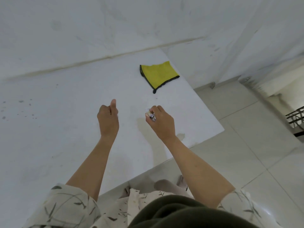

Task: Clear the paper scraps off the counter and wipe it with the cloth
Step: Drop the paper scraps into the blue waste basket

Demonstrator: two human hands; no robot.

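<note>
My right hand point(162, 123) hovers over the white counter point(65, 112) and grips a small bunch of crumpled paper scraps point(151, 115), which stick out at its fingertips. My left hand point(107, 119) is beside it to the left, fingers curled into a loose fist with the thumb sticking up; I see nothing in it. A folded yellow cloth point(158, 74) with a black border lies flat on the counter beyond my right hand, near the counter's right end. No loose scraps show on the counter surface.
The counter meets a white wall point(115, 27) at the back. Dark specks point(21, 109) dot the counter at far left, and faint stains point(144, 127) lie under my right hand. Tiled floor point(246, 137) lies to the right, with a black wire rack point(296, 119) at the edge.
</note>
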